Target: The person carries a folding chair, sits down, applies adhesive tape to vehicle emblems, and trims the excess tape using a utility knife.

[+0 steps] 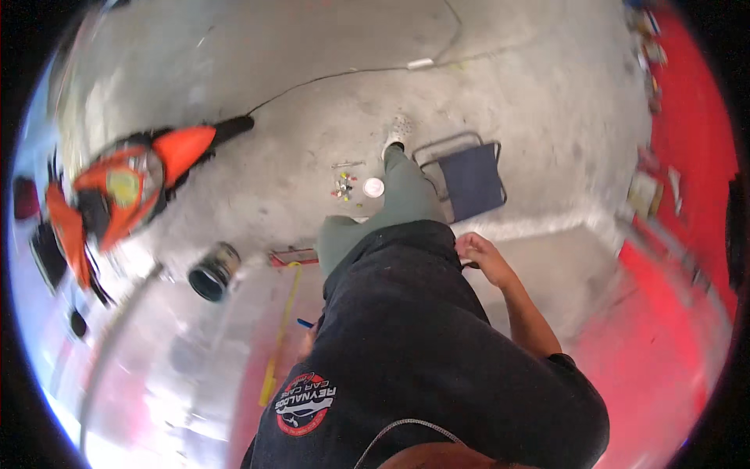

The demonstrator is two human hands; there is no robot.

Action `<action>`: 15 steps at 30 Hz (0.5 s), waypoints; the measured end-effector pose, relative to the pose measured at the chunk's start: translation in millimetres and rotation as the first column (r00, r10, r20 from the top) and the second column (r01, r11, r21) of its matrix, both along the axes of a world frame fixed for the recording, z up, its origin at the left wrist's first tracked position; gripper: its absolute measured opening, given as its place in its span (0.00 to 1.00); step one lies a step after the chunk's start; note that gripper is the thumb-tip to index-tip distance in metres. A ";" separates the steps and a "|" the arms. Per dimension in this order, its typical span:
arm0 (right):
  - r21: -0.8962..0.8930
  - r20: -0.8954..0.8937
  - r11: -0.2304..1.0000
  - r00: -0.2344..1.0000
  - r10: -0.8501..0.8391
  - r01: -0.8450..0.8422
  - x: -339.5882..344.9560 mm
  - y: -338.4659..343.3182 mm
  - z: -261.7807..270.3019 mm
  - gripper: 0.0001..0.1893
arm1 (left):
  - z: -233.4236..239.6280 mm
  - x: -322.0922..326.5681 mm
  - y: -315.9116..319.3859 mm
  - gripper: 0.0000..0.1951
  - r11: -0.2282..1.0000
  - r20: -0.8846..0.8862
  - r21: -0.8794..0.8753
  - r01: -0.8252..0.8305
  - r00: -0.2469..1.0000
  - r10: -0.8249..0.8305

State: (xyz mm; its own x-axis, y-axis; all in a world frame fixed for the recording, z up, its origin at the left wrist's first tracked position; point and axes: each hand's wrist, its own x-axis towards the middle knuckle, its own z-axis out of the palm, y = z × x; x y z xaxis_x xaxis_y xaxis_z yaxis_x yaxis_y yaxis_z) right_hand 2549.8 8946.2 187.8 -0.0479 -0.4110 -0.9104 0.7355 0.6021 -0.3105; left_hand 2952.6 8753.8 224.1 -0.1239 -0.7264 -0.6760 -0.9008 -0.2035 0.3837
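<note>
My left hand [307, 345] is mostly hidden behind the side of my black T-shirt. A thin blue object [304, 323] sticks out from it, seemingly in its grasp. At the right side of my waist is my right hand [483, 256], its fingers bent by the shirt hem. Under those fingers shows a small dark thing [470, 265], too unclear to name. Beside my outstretched leg on the concrete floor lie a round white lid [373, 187] and a cluster of small metal fittings [344, 186] with red and yellow parts. A slim metal tool [348, 165] lies just beyond them.
A folding stool [473, 180] with a dark blue fabric seat stands right of my leg. To the left are an orange motorcycle [126, 182] and a dark cylindrical container [214, 272]. A long yellow strip [282, 334] lies nearer. A cable with a white connector [420, 63] crosses the floor.
</note>
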 end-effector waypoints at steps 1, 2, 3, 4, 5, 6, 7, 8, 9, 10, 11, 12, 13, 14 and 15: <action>0.005 -0.105 0.996 0.991 0.086 -0.086 -19.9 -20.5 -4.8 0.21 | -1.8 -13.2 29.4 0.23 0.996 -0.028 -0.077 -0.047 0.999 0.045; 0.012 -0.209 0.986 0.963 0.167 -0.169 -30.7 -38.2 -9.9 0.24 | -12.9 -14.9 40.8 0.23 0.987 -0.027 -0.093 -0.133 0.991 0.131; -0.011 -0.209 0.964 0.943 0.257 -0.265 -36.9 -53.5 -15.6 0.24 | -28.4 -13.9 37.9 0.24 0.856 -0.001 0.351 -0.381 0.913 0.407; 0.113 -0.358 0.820 0.747 0.560 -0.560 -38.6 -69.0 -23.4 0.22 | -42.0 -14.2 38.8 0.26 0.501 0.100 0.713 -0.490 0.778 0.620; 0.269 -0.460 0.586 0.433 0.776 -0.764 -35.9 -80.3 -31.3 0.21 | -50.4 -20.7 58.1 0.25 0.577 0.157 0.659 -0.483 0.839 0.522; 0.286 -0.514 0.488 0.297 0.804 -0.825 -33.5 -85.4 -39.3 0.19 | -56.5 -28.6 86.8 0.24 0.637 0.231 0.615 -0.464 0.879 0.417; 0.267 -0.519 0.406 0.225 0.825 -0.874 -31.1 -87.1 -47.7 0.19 | -63.8 -31.6 118.4 0.24 0.594 0.239 0.601 -0.535 0.830 0.504; 0.216 -0.587 0.288 0.112 0.802 -0.933 -31.8 -87.3 -56.1 0.17 | -75.0 -35.2 151.7 0.21 0.600 0.207 0.616 -0.511 0.839 0.502; 0.173 -0.652 0.171 0.017 0.758 -0.970 -33.3 -88.1 -60.3 0.15 | -81.6 -37.9 179.2 0.18 0.614 0.169 0.631 -0.474 0.856 0.488; 0.120 -0.871 0.142 -0.036 0.490 -0.983 -28.7 -80.8 -61.3 0.15 | -83.1 -35.9 209.6 0.18 0.578 0.177 0.621 -0.530 0.813 0.555; 0.111 -0.876 0.069 -0.065 0.479 -0.991 -29.3 -80.0 -61.5 0.15 | -83.9 -36.9 235.5 0.15 0.538 0.056 0.624 -0.567 0.719 0.693; 0.073 -0.808 0.070 -0.018 0.588 -0.995 -27.8 -79.3 -60.7 0.13 | -87.1 -34.4 259.9 0.13 0.505 -0.069 0.628 -0.592 0.604 0.794; 0.053 -0.721 0.083 0.019 0.692 -0.995 -25.7 -77.6 -54.9 0.11 | -82.2 -34.5 277.6 0.13 0.476 -0.075 0.628 -0.616 0.561 0.824; 0.055 -0.730 0.031 -0.019 0.683 -0.998 -22.9 -79.9 -48.3 0.11 | -73.1 -37.2 284.7 0.11 0.414 -0.035 0.662 -0.624 0.526 0.849; 0.086 -0.638 0.066 -0.004 0.770 -0.994 -16.3 -77.2 -41.5 0.10 | -67.6 -36.0 299.6 0.10 0.350 0.011 0.692 -0.631 0.494 0.870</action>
State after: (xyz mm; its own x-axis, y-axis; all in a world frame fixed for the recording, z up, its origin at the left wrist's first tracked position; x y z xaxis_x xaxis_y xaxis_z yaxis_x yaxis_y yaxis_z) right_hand 2533.5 8869.0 146.3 0.3106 -0.6420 -0.7010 -0.6353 0.4083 -0.6554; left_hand 2916.6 9053.4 156.5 -0.0072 -0.1262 -0.9920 -0.0866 -0.9882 0.1264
